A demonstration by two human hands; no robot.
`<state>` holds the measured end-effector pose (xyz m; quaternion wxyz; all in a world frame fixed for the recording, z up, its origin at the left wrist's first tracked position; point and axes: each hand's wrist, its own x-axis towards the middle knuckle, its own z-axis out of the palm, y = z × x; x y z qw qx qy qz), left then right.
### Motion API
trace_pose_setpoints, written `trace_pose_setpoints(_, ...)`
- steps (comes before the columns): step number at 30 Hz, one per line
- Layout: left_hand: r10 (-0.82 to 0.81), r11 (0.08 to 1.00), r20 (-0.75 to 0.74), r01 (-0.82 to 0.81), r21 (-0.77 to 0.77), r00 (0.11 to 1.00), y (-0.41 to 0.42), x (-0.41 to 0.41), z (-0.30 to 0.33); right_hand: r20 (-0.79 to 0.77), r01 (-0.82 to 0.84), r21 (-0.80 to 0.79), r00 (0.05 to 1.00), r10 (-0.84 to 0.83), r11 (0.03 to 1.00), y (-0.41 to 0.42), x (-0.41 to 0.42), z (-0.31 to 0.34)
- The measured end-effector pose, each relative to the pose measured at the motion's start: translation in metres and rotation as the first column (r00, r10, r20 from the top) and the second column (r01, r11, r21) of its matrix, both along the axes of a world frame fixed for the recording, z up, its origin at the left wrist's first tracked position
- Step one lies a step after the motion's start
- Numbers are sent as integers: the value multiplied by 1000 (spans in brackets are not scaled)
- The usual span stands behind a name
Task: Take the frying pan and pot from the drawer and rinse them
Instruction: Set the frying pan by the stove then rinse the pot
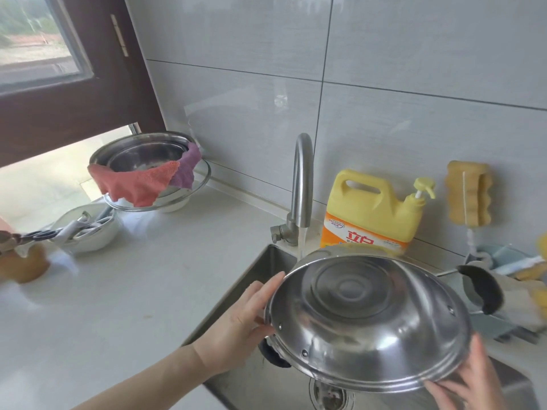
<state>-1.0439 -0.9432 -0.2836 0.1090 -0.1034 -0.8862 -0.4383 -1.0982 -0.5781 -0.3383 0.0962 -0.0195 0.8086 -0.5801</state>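
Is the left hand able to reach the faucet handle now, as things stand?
Probably yes, but not freely. The left hand holds the pot by its rim, so it must let go first. The faucet handle sits just above it, with nothing between.

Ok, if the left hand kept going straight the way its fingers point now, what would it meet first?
Probably the water stream under the faucet. The left hand holds the pot by its rim, fingers pointing up and to the right; depth is unclear.
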Motion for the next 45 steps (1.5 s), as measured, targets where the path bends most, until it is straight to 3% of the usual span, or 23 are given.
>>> trace_pose_setpoints(1, 14, 1000, 8, -14, 4, 1000, -6, 2, -2, -125, -120, -29, 985, 116, 992, 5, -4, 6)
trace_pose_setpoints(2, 34, 999, 16, -34, 5, 999, -13, 4, -5, -153, -146, -5, 978, 144, 989, -6, -13, 16)
trace_pose_setpoints(5, 94, 995, 24, -95, 28, 995, -33, 12, -10, -318, -95, 212, 934, 160, 973, -27, -19, -3)
trace_pose_setpoints(7, 130, 991, 35, -131, 40, 991, -46, 19, -12, -369, -83, 138, 921, 129, 987, -43, -30, -13)
trace_pose_setpoints(13, 223, 975, 17, -223, -21, 975, -75, 40, -12, -385, -232, 170, 879, 281, 958, -84, -34, -18)
trace_pose_setpoints(16, 222, 975, -7, -222, -25, 975, -81, 42, -9, -415, -200, 228, 865, 281, 953, -85, -38, -22)
trace_pose_setpoints(19, 195, 980, -4, -195, -24, 981, -72, 33, -3, -457, -192, 180, 852, 255, 965, -76, -34, -19)
trace_pose_setpoints(27, 40, 999, 56, -42, 27, 998, -24, -14, -4, -363, -94, 229, 916, 174, 969, -11, -30, 1)
trace_pose_setpoints(32, -2, 998, 51, -2, 68, 999, -9, -23, -4, -104, -109, 153, 987, 125, 982, 12, -43, 10)
trace_pose_setpoints(33, 4, 998, 48, -7, 67, 999, -12, -22, -5, -141, -101, 73, 984, 110, 992, 9, -37, 12)
trace_pose_setpoints(35, 14, 997, 37, -17, 69, 999, -22, -16, -6, -279, -28, 104, 959, 56, 994, -9, -40, 12)
trace_pose_setpoints(37, 37, 997, 28, -39, 71, 999, -35, -8, -5, -241, -111, 116, 961, 137, 987, -30, -30, 9)
trace_pose_setpoints(45, 166, 985, -2, -166, -45, 986, -86, 24, 5, -396, -192, 103, 892, 218, 976, -94, -40, -9)
